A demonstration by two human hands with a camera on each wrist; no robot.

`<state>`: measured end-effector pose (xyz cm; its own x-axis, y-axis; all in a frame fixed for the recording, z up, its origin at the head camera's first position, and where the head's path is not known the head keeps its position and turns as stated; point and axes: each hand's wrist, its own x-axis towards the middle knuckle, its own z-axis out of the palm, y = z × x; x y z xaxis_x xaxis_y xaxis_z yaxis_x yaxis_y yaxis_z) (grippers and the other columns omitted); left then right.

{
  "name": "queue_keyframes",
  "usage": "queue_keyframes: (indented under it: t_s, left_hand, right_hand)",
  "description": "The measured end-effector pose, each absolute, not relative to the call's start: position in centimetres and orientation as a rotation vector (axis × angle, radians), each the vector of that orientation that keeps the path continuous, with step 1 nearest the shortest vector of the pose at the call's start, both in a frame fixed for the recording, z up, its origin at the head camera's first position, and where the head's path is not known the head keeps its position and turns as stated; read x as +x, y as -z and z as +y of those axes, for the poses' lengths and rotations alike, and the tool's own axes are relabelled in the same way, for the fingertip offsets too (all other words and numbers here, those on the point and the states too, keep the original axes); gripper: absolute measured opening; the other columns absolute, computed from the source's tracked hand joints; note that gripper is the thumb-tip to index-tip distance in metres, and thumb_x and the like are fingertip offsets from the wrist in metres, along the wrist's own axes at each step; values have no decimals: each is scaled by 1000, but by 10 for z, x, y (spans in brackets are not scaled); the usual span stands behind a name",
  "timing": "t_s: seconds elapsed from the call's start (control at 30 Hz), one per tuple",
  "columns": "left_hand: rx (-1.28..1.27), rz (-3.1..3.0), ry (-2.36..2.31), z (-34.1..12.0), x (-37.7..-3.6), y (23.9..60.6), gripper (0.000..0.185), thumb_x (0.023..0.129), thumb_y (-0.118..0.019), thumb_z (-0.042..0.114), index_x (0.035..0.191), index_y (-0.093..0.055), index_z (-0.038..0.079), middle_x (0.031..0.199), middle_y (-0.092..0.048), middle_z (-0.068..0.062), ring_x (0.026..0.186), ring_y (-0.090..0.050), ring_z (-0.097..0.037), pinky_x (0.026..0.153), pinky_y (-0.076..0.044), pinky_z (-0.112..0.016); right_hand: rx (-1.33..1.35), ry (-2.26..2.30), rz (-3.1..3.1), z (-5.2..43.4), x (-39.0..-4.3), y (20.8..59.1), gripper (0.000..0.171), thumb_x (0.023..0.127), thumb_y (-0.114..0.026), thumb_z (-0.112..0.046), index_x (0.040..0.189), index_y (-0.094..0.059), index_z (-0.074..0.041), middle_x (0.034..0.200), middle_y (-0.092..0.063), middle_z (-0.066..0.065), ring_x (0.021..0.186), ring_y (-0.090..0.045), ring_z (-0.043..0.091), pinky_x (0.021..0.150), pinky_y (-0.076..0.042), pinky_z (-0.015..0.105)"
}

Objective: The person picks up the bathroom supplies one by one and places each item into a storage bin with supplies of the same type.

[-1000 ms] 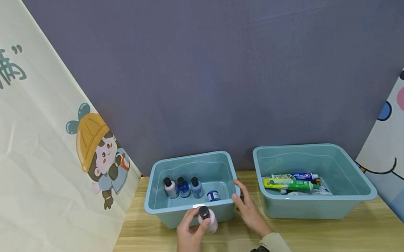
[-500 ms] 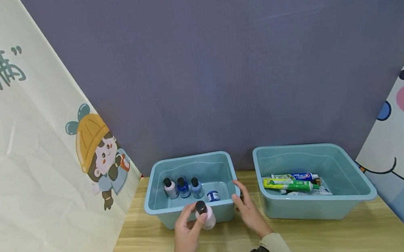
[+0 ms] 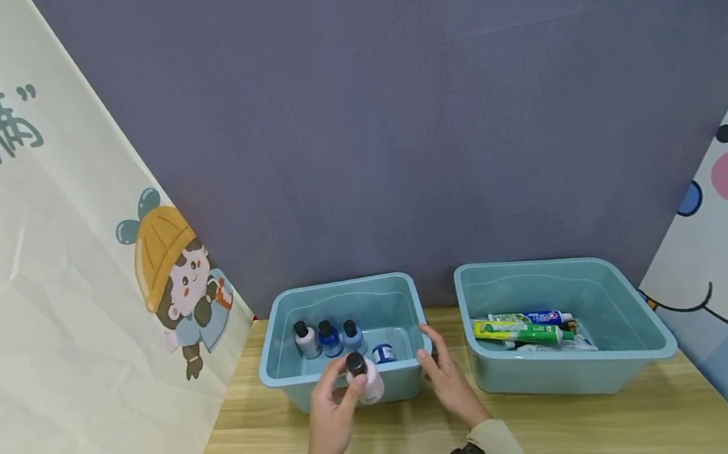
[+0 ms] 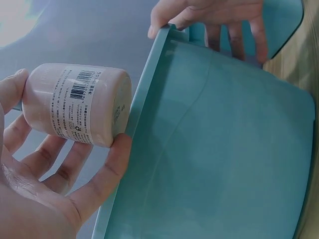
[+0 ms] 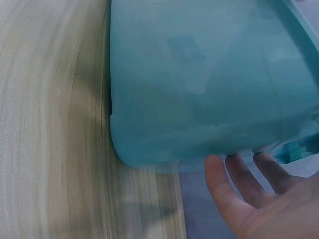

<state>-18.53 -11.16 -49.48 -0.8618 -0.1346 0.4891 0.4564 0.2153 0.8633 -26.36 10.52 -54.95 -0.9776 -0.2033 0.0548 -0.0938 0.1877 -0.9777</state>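
The wooden surface carries two teal bins side by side before a grey backdrop. The head view alone shows both: the right bin holds toothpaste tubes lying flat, their print too small to read, and the left bin holds three small upright bottles and a low blue jar. A cartoon banner on the left bears large Chinese characters, "满满".

The right hand rests its relaxed, spread fingers on the left bin's right front corner; the right wrist view shows only the bin's outer wall and the fingertips just under the rim.

The left hand pinches a pale pink bottle with a black cap, held just over the left bin's front rim. The left wrist view adds what the head view lacks: the bottle's label with a barcode and fine print, unreadable, and its base touching the rim.
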Motion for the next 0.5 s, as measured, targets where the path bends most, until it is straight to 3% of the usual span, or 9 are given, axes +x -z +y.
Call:
queue_keyframes:
  t_s: [0.37, 0.5]
  left_hand:
    - [-351, -2030, 1683, -116, -190, 485, 27, 95, -66, -2, 120, -69, 6, 117, -70, -8, 106, -61, -6, 79, -60, -31]
    - [-378, -2012, 1663, -117, -194, 484, 31, 93, -67, -4, 121, -69, 9, 117, -71, -9, 107, -62, -6, 81, -60, -31]
  right_hand:
    - [-302, 1909, 2372, 104, -264, 550, 52, 108, -43, -48, 157, -26, -41, 167, -26, 19, 140, -44, 45, 99, -50, 64]
    - [-291, 1908, 2368, 105, -265, 551, 52, 108, -43, -48, 157, -25, -42, 168, -25, 18, 142, -43, 46, 100, -49, 64]
